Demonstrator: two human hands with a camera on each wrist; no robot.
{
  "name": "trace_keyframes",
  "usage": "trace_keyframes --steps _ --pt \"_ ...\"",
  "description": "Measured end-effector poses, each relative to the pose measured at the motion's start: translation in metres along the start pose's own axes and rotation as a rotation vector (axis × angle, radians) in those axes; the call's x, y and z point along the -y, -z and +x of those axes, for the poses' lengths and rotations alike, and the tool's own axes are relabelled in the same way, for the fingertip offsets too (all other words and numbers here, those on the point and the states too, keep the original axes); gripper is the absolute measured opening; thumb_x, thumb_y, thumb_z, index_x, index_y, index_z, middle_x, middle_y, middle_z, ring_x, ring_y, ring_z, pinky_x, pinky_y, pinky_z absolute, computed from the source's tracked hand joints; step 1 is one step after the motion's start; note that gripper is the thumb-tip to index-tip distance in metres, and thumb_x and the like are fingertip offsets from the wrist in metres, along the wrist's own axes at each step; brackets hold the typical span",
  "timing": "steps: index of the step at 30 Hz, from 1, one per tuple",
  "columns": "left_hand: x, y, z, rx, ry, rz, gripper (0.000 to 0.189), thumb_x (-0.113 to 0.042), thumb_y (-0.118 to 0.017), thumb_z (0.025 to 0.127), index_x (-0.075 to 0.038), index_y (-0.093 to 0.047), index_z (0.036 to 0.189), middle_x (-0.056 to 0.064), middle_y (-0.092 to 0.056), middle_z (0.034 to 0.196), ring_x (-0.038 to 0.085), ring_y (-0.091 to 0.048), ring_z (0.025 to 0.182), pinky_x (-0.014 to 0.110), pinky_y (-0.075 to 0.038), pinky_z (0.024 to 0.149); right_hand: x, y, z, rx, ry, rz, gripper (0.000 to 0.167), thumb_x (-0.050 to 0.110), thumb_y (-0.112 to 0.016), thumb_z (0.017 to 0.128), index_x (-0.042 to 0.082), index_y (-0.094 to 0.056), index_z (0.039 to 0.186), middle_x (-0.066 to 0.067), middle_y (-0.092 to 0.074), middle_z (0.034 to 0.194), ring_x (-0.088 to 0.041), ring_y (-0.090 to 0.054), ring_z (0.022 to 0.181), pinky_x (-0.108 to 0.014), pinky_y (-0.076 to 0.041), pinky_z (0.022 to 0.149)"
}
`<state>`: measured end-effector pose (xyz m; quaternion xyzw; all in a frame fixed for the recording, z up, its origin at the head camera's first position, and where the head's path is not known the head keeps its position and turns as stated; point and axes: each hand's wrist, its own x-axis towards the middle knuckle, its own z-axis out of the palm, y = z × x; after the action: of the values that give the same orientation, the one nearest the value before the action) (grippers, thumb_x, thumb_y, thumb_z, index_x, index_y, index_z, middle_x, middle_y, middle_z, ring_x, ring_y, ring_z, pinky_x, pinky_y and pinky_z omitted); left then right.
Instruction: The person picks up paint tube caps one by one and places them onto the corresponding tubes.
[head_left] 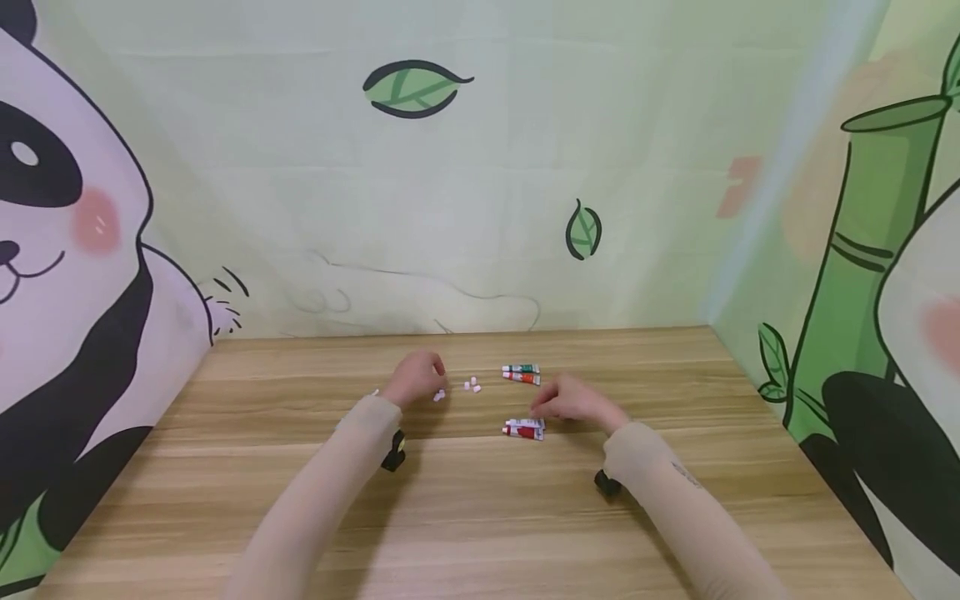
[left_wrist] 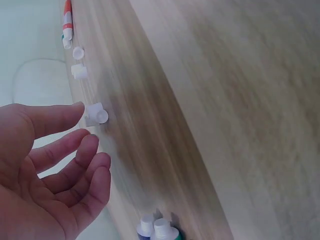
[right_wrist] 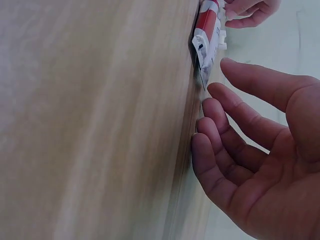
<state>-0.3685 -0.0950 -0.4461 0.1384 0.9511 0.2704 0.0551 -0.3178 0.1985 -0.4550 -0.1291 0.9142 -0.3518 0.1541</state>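
My left hand [head_left: 416, 379] and right hand [head_left: 573, 398] curve loosely, empty, fingertips [right_wrist: 218, 91] narrowly parted. The red-labelled paint tube [head_left: 522, 432] looks light, squeezable; I'd pinch its flat crimped end [head_left: 540, 434].

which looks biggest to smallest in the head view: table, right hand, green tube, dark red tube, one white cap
1. Table
2. Right hand
3. Green tube, dark red tube: too alike to rank
4. White cap
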Motion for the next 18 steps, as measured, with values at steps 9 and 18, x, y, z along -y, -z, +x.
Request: trace_keyframes --steps 9,18 --pt "-0.0009 0.0 0.0007 0.035 0.02 -0.005 0.009 -0.009 -0.07 0.088 0.0 -0.068 0.089 0.007 -0.063 0.081 0.021 -0.053 0.075 0.031 -0.043 0.066 0.0007 -0.0019 0.0006 0.038 0.016 -0.019 0.016 0.019 -0.079 0.088 0.01 -0.077 0.101 0.001 -0.071 0.095 -0.016 -0.059 0.083 -0.031 -0.048 0.076" --pt "-0.0011 -0.0049 0.0031 0.058 0.034 -0.031 0.007 -0.006 -0.069 0.088 0.0 -0.068 0.091 0.008 -0.064 0.082 0.021 -0.055 0.074 0.031 -0.046 0.065 0.0027 -0.0035 -0.0003 0.064 0.007 -0.024 0.017 0.017 -0.08 0.085 0.009 -0.077 0.099 0.002 -0.07 0.093 -0.015 -0.057 0.082 -0.029 -0.047 0.073"
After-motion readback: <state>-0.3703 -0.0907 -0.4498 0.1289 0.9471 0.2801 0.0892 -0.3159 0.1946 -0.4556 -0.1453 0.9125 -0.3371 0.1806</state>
